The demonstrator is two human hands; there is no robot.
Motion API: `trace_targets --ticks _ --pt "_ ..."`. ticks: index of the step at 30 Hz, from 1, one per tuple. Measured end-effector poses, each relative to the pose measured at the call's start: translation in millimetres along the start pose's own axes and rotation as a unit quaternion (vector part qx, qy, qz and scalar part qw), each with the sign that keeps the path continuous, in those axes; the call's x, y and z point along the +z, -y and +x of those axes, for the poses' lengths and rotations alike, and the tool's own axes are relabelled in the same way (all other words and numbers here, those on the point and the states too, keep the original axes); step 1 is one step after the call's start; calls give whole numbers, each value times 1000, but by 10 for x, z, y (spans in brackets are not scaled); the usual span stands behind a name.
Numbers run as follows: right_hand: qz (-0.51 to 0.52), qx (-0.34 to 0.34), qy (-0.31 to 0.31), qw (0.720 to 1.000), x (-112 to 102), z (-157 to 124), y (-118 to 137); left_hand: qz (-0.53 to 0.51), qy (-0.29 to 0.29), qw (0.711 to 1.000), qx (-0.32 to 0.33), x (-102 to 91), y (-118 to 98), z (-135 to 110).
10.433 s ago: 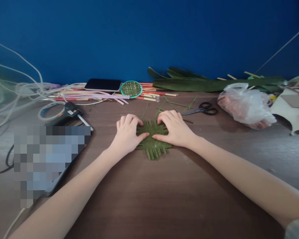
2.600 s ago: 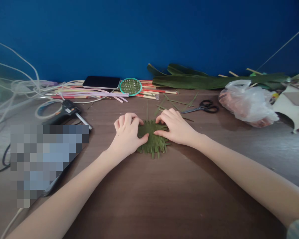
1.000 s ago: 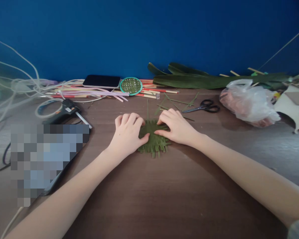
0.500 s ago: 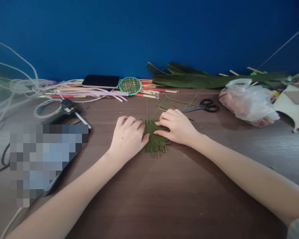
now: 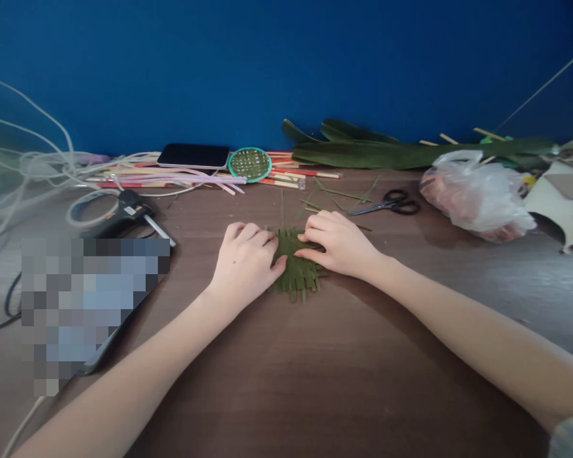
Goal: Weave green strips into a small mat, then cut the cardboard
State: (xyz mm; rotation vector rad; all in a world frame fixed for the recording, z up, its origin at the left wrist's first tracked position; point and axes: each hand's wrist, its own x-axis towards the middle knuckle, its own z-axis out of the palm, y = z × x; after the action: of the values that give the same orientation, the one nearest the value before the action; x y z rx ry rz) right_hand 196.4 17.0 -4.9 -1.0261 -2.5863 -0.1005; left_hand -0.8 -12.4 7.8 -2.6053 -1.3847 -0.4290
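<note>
A small woven mat of green leaf strips lies on the brown table, with loose strip ends sticking out around its edges. My left hand is at its left edge, fingers curled and thumb resting on the weave. At the right side, my right hand has its thumb and fingers closed on the strips. One long thin strip stretches away from the far edge. Loose leaf strips and black scissors lie just beyond my right hand. My fingertips partly cover the mat's sides.
Against the blue wall lie a phone, a round green-rimmed woven piece, red-ended sticks and long green leaves. A plastic bag sits at right. At left are a glue gun, cables and a blurred-out device.
</note>
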Motion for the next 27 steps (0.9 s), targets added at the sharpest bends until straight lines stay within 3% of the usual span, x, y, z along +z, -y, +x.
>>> trace_targets --ticks 5,13,27 --pt "10 13 9 1000 -3 -4 8 4 3 1000 0 7 42 -4" --pt "51 56 14 997 1 -3 13 -50 29 994 -95 -21 108 46" --pt "66 54 13 996 13 -2 -6 -40 41 990 -130 -7 105 48"
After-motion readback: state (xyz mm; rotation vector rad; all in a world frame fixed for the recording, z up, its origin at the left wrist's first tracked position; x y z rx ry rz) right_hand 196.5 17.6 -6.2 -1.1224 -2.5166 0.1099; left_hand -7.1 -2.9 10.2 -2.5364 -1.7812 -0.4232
